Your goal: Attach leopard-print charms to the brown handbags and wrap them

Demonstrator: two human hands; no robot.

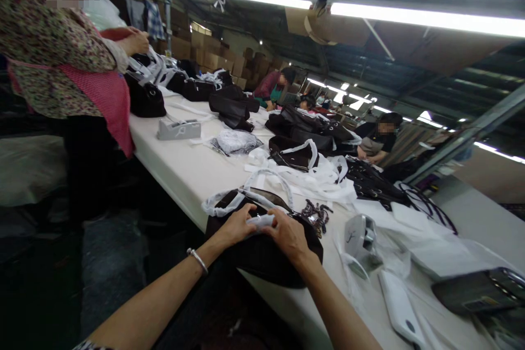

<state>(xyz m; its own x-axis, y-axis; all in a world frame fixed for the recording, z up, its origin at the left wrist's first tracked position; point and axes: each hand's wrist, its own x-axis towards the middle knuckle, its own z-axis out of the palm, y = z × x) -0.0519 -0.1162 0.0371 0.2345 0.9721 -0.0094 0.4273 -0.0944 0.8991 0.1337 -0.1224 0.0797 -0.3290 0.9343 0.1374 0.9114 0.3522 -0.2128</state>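
Note:
A dark brown handbag (270, 260) stands at the near edge of the table, its two handles (283, 180) wrapped in white paper. Over the front of the bag, my left hand (241, 222) and my right hand (287, 232) pinch opposite ends of a small white wrapping strip (261, 222). Both hands have thumb and fingers closed on it. Whatever the strip covers underneath is hidden. Just right of the bag lies a small heap of dark straps with metal parts (316, 216).
Tape dispensers (179, 129) (361, 236) stand left and right on the table (176, 169). White paper strips (328, 175) and several dark bags (311, 126) lie farther back. A white handheld device (400, 306) is at right. A person in a pink apron (102, 98) stands at left.

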